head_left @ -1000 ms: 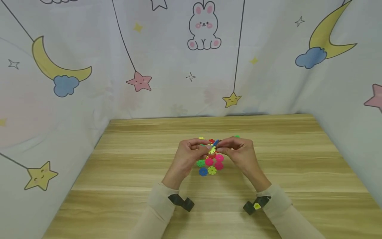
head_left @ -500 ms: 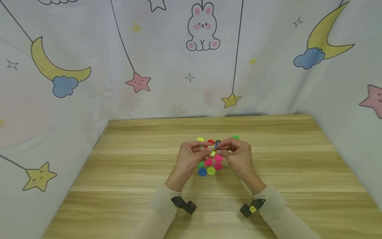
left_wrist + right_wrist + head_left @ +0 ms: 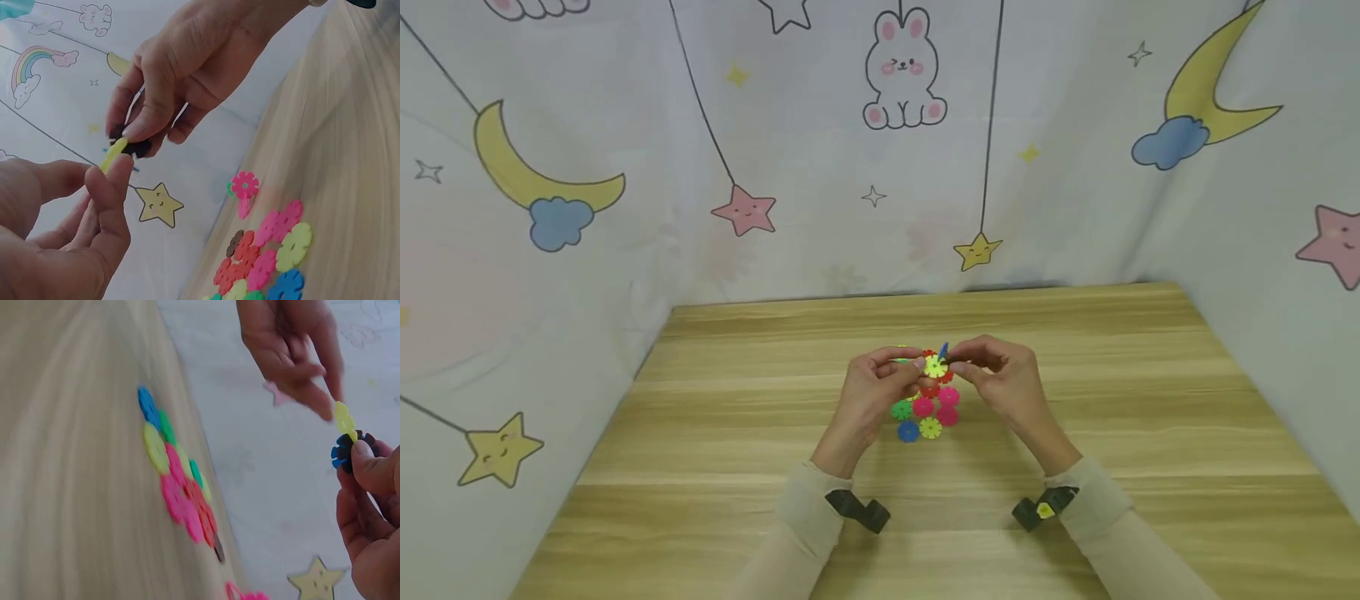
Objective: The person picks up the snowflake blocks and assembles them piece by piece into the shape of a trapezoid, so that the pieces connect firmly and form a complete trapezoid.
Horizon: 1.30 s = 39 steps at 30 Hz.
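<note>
Over the table, my left hand (image 3: 874,390) pinches a yellow snowflake building disc (image 3: 935,367) between thumb and fingertips. My right hand (image 3: 1002,375) holds a dark, notched disc (image 3: 137,147) by its edge. A blue disc (image 3: 943,352) stands edge-on against the yellow one in the head view. In the right wrist view, the yellow disc (image 3: 343,419) meets the dark and blue pieces (image 3: 340,452) at the right thumb, and they look slotted together. Fingers partly cover the joint. The left hand (image 3: 294,353) is blurred there, its fingertips close to the yellow disc.
Below the hands, several loose discs lie close together on the wooden table (image 3: 715,433): pink (image 3: 948,415), blue (image 3: 908,431), yellow-green (image 3: 931,428), green (image 3: 902,410) and red (image 3: 247,253). A printed white curtain (image 3: 820,150) encloses the table's back and sides.
Both hands have risen slightly, and the right one has shifted a little to the right. The yellow disc now faces the head camera more fully, with the blue disc showing above it.
</note>
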Available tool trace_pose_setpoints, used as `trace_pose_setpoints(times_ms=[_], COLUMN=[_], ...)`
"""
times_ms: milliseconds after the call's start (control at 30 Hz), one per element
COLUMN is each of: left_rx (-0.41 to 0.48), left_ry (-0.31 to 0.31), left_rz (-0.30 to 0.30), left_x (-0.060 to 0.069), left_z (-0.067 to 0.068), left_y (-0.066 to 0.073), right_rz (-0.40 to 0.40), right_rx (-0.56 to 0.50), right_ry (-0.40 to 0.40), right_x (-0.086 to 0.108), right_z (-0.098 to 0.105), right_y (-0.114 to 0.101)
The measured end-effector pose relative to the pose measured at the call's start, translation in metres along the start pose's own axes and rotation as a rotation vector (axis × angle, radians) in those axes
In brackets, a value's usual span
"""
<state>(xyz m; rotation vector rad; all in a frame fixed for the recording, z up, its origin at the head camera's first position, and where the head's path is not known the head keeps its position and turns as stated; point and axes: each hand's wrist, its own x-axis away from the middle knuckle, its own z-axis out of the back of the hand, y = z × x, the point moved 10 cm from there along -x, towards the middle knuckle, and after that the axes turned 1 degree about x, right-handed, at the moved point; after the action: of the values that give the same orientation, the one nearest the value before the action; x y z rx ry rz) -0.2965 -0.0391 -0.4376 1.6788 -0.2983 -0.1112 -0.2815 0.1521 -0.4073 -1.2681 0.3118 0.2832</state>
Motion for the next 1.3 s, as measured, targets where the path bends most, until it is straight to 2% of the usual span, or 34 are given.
trace_pose_setpoints(times_ms=[67, 200, 333, 467, 600, 800, 1000, 1100, 1167, 1300], left_rx=[0.001, -0.039, -0.155, -0.268, -0.373, -0.432, -0.517, -0.557, -0.585, -0.613], left_ry=[0.010, 0.092, 0.125, 0.098, 0.094, 0.106, 0.122, 0.123, 0.121, 0.119], left_rz=[-0.010, -0.026, -0.024, -0.019, -0.015, -0.030, -0.073, -0.092, -0.111, -0.146], left_x=[-0.003, -0.009, -0.015, -0.020, -0.023, -0.023, -0.024, -0.025, -0.025, -0.026], left_z=[0.006, 0.030, 0.048, 0.051, 0.051, 0.049, 0.048, 0.046, 0.044, 0.042], left_y=[0.001, -0.001, -0.013, -0.029, -0.043, -0.050, -0.052, -0.051, -0.049, -0.046], right_rz=[-0.018, -0.111, -0.208, -0.260, -0.282, -0.261, -0.175, -0.127, -0.132, -0.121], right_rx=[0.017, 0.082, 0.162, 0.220, 0.299, 0.354, 0.312, 0.239, 0.202, 0.206], right_ry=[0.020, 0.027, -0.061, -0.138, -0.155, -0.164, -0.155, -0.187, -0.217, -0.252], right_x=[-0.003, -0.008, -0.007, -0.006, -0.006, -0.006, -0.009, -0.008, -0.005, 0.000], right_z=[0.013, 0.042, 0.058, 0.063, 0.065, 0.065, 0.051, 0.030, 0.015, -0.007], right_y=[0.008, 0.037, 0.066, 0.084, 0.099, 0.104, 0.083, 0.072, 0.070, 0.069])
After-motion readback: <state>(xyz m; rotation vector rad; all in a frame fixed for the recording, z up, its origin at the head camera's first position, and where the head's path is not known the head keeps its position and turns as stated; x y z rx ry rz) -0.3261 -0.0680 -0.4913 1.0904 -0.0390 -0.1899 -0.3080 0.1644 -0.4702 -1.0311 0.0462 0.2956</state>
